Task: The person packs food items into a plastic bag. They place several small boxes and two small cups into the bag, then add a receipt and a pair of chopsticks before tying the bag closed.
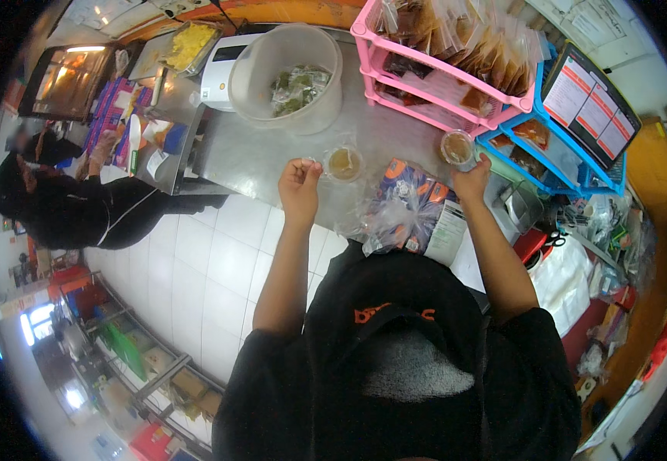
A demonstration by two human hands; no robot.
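My right hand (470, 180) grips a small clear plastic cup (457, 147) with brownish contents, close to the corner of the pink rack. My left hand (300, 183) has its fingers curled and pinched at what looks like the edge of a thin clear plastic bag (342, 144). Beside that hand, a second clear cup (344, 165) with yellowish-brown contents stands on the steel counter (241, 150), with the bag film around it. Between my forearms lies a plastic-wrapped pack (405, 201) in purple and orange, and a printed paper slip (447, 230) rests against it.
A translucent tub (316, 115) holds small green-filled packets. Pink stacked racks (443, 69) carry sauce sachets; blue racks (575, 178) and a tablet (593, 104) stand to the right. Scissors (555, 240) lie right of my arm. At left, a gloved co-worker (80, 201) handles food boxes.
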